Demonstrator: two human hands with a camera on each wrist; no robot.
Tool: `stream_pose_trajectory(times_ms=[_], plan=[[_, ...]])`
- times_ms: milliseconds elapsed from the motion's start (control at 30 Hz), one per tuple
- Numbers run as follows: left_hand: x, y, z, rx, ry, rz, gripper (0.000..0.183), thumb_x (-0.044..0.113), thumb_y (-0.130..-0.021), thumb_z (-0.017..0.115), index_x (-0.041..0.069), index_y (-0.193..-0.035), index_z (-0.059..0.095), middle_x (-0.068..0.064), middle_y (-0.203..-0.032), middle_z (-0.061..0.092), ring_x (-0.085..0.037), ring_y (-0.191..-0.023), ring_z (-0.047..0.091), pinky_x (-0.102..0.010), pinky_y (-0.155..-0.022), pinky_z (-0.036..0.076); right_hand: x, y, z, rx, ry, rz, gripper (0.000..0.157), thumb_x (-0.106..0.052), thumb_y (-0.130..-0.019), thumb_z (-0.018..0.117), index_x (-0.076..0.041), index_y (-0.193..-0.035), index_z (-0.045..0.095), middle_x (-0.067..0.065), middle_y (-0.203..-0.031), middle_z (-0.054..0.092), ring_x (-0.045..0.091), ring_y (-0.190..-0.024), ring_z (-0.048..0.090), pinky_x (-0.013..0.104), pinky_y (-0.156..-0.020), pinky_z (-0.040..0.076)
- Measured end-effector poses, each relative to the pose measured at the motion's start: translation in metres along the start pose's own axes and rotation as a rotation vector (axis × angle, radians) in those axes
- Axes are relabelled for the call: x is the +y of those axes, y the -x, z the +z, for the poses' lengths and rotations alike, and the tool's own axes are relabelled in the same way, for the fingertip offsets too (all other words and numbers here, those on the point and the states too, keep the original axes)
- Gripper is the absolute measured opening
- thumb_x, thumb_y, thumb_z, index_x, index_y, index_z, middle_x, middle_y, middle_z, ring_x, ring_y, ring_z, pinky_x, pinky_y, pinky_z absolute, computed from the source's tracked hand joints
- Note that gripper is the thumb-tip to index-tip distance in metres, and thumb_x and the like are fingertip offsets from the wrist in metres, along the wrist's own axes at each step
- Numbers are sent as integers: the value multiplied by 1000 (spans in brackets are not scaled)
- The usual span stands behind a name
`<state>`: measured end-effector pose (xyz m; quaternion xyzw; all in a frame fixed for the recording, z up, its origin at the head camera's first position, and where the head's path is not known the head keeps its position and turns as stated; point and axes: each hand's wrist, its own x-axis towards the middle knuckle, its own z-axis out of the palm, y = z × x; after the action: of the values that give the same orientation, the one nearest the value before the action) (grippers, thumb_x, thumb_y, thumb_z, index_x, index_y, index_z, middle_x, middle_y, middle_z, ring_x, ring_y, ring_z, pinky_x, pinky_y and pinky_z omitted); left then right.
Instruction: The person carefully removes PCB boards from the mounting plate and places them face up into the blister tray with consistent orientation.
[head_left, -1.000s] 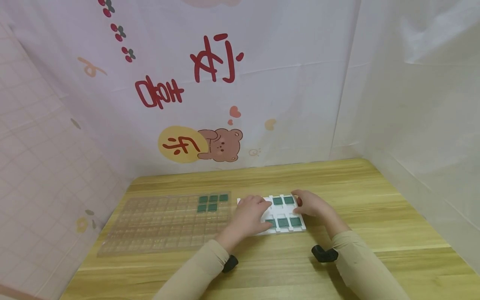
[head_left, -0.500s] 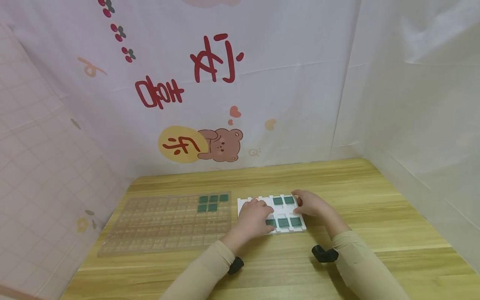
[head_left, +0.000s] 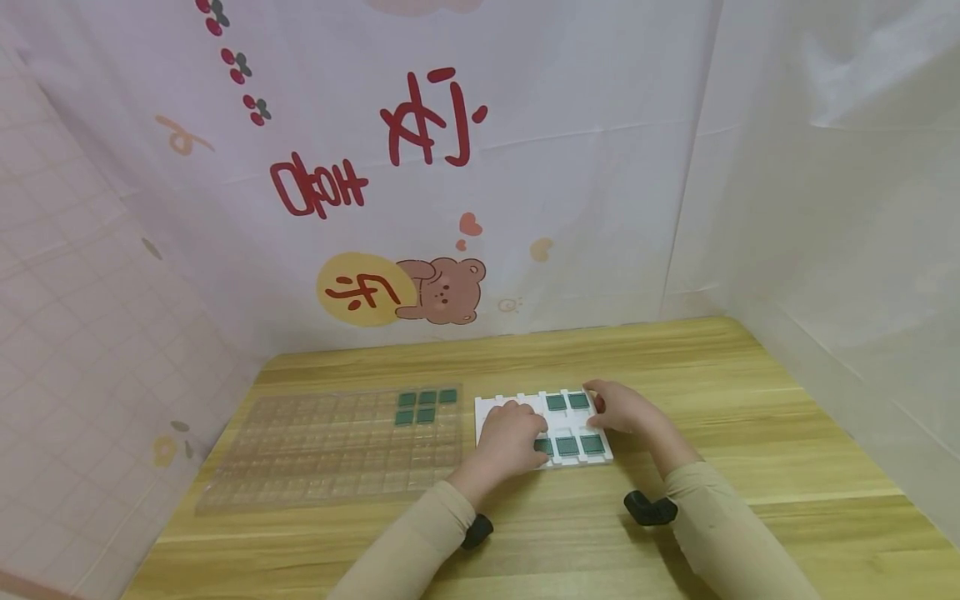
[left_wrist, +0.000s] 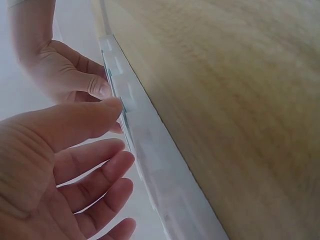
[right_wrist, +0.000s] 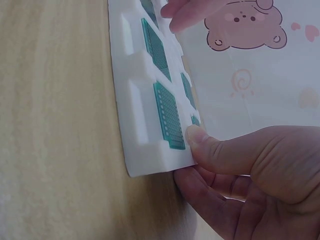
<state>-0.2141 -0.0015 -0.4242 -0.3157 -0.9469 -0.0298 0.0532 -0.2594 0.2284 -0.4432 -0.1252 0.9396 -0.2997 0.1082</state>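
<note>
A white plastic tray point(head_left: 573, 421) lies on the table with small square green circuit boards point(head_left: 567, 446) in several of its slots. My right hand point(head_left: 626, 408) grips its right end, thumb on top and fingers around the edge, as the right wrist view shows. Over the left half of the tray hangs my left hand point(head_left: 508, 437), fingers loosely bent. In the left wrist view, the left thumb point(left_wrist: 112, 107) reaches a green board point(left_wrist: 124, 105) in the front row, and nothing shows between thumb and fingers. That hand hides some slots in the head view.
Left of the tray lies a clear plastic grid tray point(head_left: 322, 454); several green boards point(head_left: 426, 414) sit at its back right. Black wrist mounts point(head_left: 649, 508) hang below both forearms. Printed cloth point(head_left: 600, 167) walls the table at the back and sides.
My left hand has shifted slightly right and toward me over the white tray, uncovering more of its left back corner. The right hand has kept its grip in the same place.
</note>
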Motion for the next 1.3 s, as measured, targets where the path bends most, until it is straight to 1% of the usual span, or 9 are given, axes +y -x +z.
stream_pose_trajectory(times_ms=[333,600,833,1100,1300], plan=[[-1,-1,3,4,24,-2,18,31,-73,83,20,-79,71,9,-67,49,-13,-67,43,-28,-59,33,1,0,1,0,-5,-6,64,-3,-83,77,11,-137,46,11,-92,57,25,-84,52,40,-77,46],[1,-3,2,-15,26,-6,17,28,-73,83,20,-76,69,8,-67,49,-13,-67,44,-28,-58,35,1,0,1,-4,-9,-4,63,-3,-84,76,11,-138,45,11,-94,57,25,-85,52,41,-78,46],[1,-5,4,-40,37,-12,14,27,-74,82,19,-78,71,8,-68,51,-13,-68,45,-29,-58,36,4,-3,2,-5,-3,-1,64,-3,-84,76,11,-139,45,11,-93,57,25,-85,52,40,-78,46],[2,-6,3,-43,49,-15,12,23,-72,81,18,-76,71,7,-69,53,-13,-68,46,-30,-59,37,3,-2,1,2,0,-11,64,-3,-83,76,11,-138,45,11,-92,58,25,-84,53,39,-76,46],[1,-7,5,-53,58,-8,11,23,-73,80,18,-76,71,7,-68,52,-15,-69,45,-30,-59,37,2,-1,1,0,-2,-18,64,-3,-83,76,12,-137,45,11,-92,58,25,-84,53,40,-77,46]])
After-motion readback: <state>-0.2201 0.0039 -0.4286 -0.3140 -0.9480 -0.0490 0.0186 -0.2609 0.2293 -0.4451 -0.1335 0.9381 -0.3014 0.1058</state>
